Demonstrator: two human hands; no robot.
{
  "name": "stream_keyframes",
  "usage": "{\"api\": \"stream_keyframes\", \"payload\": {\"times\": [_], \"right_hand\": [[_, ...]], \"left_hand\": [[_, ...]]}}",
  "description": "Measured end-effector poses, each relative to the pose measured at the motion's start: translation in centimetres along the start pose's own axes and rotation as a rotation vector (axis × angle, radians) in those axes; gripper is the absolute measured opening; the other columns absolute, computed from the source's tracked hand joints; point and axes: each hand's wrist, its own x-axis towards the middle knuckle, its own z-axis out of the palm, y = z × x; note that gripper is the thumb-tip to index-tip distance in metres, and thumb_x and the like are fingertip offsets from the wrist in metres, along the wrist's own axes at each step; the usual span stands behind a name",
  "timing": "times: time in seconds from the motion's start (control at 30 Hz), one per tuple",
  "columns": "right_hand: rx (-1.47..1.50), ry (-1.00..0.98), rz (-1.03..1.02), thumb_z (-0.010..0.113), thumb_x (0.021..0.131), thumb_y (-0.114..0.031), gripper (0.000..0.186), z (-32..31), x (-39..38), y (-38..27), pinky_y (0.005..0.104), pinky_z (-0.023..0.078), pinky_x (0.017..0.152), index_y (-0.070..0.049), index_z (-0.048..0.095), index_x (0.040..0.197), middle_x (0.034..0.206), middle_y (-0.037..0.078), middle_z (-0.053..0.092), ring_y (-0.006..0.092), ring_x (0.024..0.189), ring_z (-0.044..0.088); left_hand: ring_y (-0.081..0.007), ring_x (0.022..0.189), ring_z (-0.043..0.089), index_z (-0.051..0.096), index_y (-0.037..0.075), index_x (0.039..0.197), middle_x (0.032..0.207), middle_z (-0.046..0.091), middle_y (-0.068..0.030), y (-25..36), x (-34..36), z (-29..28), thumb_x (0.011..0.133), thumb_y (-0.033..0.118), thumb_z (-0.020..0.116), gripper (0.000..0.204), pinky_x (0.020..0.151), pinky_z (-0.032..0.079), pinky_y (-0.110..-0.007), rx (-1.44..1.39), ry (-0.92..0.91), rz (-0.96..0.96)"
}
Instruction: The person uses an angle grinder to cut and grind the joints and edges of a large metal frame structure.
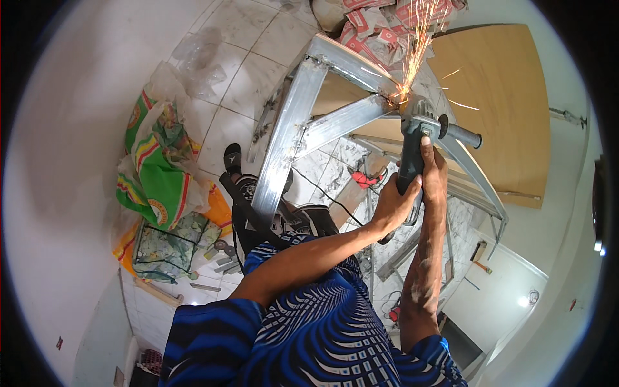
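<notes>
An angle grinder [411, 155] with a dark body and grey metal head is pressed to a welded metal frame [282, 138]. Bright orange sparks [418, 51] spray upward from where they meet, near the joint of two bars. My right hand [433, 171] wraps the grinder's body from the right, thumb stretched along its top. Lower down, my left hand [394, 208] is closed around its rear part. The side handle [464, 135] juts to the right with no hand on it. Glare and the head hide the disc.
Green and white sacks [155, 174] lie on the tiled floor at left, near a clear bag [200, 61]. Red and white paper bags [374, 35] sit beyond the frame, near the sparks. A wooden panel [496, 109] stands at right. A red tool [366, 179] and a cable lie below.
</notes>
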Motion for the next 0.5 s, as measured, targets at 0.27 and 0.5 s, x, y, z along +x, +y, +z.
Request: {"api": "stream_keyframes", "payload": {"times": [0.27,0.5], "right_hand": [[0.078,-0.003,0.028,0.054,0.096,-0.058,0.065,0.3,-0.8,-0.9,0.0332,0.053,0.061,0.006,0.063,0.103,0.078,0.016,0.069,0.0209,0.067,0.068],[0.064,-0.008,0.020,0.052,0.096,-0.059,0.065,0.3,-0.8,-0.8,0.0328,0.053,0.062,0.005,0.064,0.102,0.079,0.015,0.068,0.0217,0.069,0.068]], "left_hand": [[-0.0089,0.059,0.049,0.055,-0.006,0.102,0.071,0.053,-0.0022,0.1,-0.2,0.1,0.094,0.046,0.063,0.054,0.051,0.040,-0.029,-0.027,0.002,0.017],[-0.0153,0.071,0.057,0.055,-0.009,0.104,0.080,0.061,-0.0105,0.7,-0.5,0.1,0.093,0.047,0.063,0.057,0.062,0.047,-0.033,0.011,0.011,0.021]]}}
